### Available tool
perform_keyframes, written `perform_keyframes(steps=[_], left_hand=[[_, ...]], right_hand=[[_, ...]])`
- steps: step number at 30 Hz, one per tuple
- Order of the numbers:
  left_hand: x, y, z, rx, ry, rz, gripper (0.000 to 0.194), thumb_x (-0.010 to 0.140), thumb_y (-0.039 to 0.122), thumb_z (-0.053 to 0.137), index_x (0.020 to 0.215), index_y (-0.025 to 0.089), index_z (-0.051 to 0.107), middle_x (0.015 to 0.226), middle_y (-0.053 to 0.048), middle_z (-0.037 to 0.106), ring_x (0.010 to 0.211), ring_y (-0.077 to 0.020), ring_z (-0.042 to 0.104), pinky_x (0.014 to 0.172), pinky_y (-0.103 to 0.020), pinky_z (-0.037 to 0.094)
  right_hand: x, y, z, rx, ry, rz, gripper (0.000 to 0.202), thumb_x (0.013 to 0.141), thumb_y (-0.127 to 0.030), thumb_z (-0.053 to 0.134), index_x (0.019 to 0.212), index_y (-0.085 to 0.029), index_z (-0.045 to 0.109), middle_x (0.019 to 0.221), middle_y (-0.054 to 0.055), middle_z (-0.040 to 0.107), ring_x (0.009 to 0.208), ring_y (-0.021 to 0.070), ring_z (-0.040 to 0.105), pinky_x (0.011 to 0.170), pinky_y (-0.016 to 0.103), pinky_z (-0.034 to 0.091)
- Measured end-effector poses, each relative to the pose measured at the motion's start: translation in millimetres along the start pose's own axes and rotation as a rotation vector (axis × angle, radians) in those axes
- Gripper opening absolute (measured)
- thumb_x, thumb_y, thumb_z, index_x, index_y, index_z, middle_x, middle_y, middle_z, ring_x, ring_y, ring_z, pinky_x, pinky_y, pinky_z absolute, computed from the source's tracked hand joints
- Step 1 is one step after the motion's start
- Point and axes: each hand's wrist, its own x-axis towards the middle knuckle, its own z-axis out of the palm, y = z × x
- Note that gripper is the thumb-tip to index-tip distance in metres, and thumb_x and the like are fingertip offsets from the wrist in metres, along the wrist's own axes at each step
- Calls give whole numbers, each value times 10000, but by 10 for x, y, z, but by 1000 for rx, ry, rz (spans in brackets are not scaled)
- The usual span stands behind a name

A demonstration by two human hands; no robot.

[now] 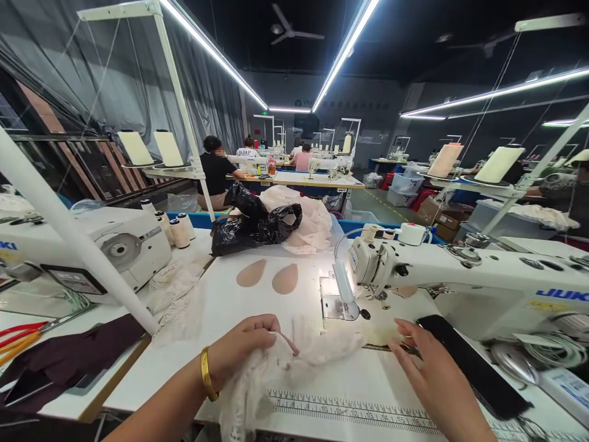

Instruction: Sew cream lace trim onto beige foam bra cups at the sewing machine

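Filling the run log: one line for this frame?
left hand: gripping pale lace fabric | right hand: open, flat on white sewing table | beside white sewing machine

1. The sewing machine (pixel 460 270) stands on the right of the counter (pixel 221 344).
2. Two bra cup pads (pixel 269 275) lie left of its needle plate (pixel 334 304).
3. A plastic bag (pixel 255 224) sits behind the pads.
4. The phone (pixel 469 362) lies before the machine.
5. The lace fabric (pixel 294 362) lies near the counter's front edge, above the printed ruler (pixel 350 410).
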Motion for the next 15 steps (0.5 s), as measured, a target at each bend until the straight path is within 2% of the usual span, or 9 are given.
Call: perform_keyframes(steps=[3,5,7,10,13,15], left_hand=[[24,-74,22,-95,39,-68,283,685,318,718,834,201,507,817,-95,783,647,-193,664,608,-270,457],[13,-60,45,-70,58,-103,265,700,326,692,858,205,517,698,-52,745,657,-201,669,571,-245,430],[-6,-17,75,-37,65,-133,262,716,345,681,855,204,510,711,-52,744,647,-187,661,522,-215,378],[-20,38,125,-74,59,-116,308,760,393,711,855,197,493,830,-95,773,607,-148,623,502,-202,356],[-1,32,176,-124,32,-41,364,805,436,780,866,185,524,804,-69,747,640,-137,618,563,-205,413],[20,6,212,-99,17,-3,394,768,405,862,885,177,562,778,-14,703,671,-124,614,613,-203,441]], right_hand=[[9,384,-174,-397,-8,-168,384,904,-541,545,993,-213,724,977,158,741,849,339,644,768,491,522],[-10,542,-228,-476,-28,-247,345,950,-452,467,936,-206,709,901,157,724,801,327,629,788,496,509],[-47,562,-229,-455,-36,-265,328,970,-417,437,921,-212,689,877,147,709,811,321,637,798,475,512],[-152,297,-159,-257,-89,-136,324,999,-481,431,952,-244,646,836,88,704,756,277,657,705,386,527],[-297,-252,-29,58,-316,-12,353,1046,-513,392,980,-263,632,723,2,633,619,196,596,625,295,493],[-355,-662,90,226,-410,-40,361,1006,-511,502,1256,-279,621,893,18,687,806,210,650,746,290,512]])
